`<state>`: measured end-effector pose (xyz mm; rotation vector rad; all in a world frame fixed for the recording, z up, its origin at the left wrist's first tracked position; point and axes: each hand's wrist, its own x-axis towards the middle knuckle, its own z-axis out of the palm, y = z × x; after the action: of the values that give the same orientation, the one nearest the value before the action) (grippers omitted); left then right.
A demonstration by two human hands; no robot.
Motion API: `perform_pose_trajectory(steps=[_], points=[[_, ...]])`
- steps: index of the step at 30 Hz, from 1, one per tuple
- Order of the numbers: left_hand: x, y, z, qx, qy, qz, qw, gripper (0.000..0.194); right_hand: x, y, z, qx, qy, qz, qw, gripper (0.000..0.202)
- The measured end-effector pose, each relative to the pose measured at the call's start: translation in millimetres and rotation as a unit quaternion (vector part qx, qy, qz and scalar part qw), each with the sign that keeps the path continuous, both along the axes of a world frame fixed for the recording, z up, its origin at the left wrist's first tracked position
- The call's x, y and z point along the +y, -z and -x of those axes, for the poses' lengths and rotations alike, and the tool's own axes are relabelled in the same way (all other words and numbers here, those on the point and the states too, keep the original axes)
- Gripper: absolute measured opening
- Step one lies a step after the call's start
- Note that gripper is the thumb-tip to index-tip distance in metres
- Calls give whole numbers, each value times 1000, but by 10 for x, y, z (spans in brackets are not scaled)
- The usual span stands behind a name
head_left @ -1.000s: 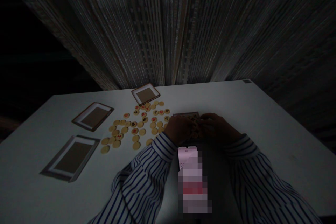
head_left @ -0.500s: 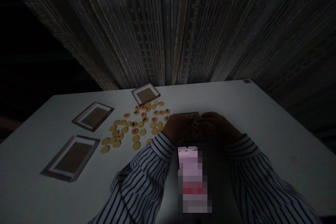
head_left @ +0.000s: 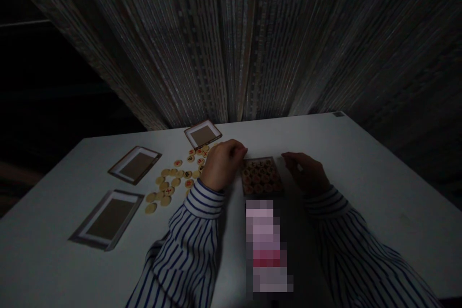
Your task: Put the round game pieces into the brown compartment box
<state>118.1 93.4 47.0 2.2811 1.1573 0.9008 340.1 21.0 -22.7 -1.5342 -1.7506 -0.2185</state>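
A shallow box (head_left: 244,187) full of round wooden pieces in rows lies flat between my hands. My left hand (head_left: 223,163) is at its upper left, over the loose pieces, with fingers curled together; whether something small is between them cannot be made out. To the right of the box, my right hand (head_left: 306,171) is apart from it, thumb and forefinger separated, nothing visible between them. Loose round pieces (head_left: 165,200), some with red or black characters, are scattered left of my left hand, which hides part of them.
Three more shallow boxes lie on the white table (head_left: 50,211): one at the back (head_left: 203,134), one at the left (head_left: 135,164), one nearer (head_left: 108,219). A lit, blurred phone (head_left: 265,236) is between my forearms. Behind hangs a striped curtain (head_left: 231,43).
Both hands have moved off the filled box, left hand up and leftward, right hand slightly right, so its rows of pieces now show. The view has shifted slightly.
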Motion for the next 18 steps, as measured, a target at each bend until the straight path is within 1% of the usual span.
perform_pose_trajectory(steps=[4, 8, 11, 14, 18], points=[[-23, -118, 96, -43, -29, -11, 999, 22, 1, -18, 19, 23, -1, -9, 1000, 28], [-61, -175, 164, -74, -57, -20, 995, 27, -9, -30, 33, 34, -3, -20, 999, 28], [-106, -180, 249, -90, -70, -19, 993, 28, -16, -32, 41, 33, 1, -19, 999, 28], [-152, -166, 397, -105, -92, -10, 990, 27, -19, -42, 49, 22, 10, -18, 1000, 32], [-205, -138, 658, -144, -161, -12, 976, 28, -23, -70, 59, 17, 21, -18, 999, 35]])
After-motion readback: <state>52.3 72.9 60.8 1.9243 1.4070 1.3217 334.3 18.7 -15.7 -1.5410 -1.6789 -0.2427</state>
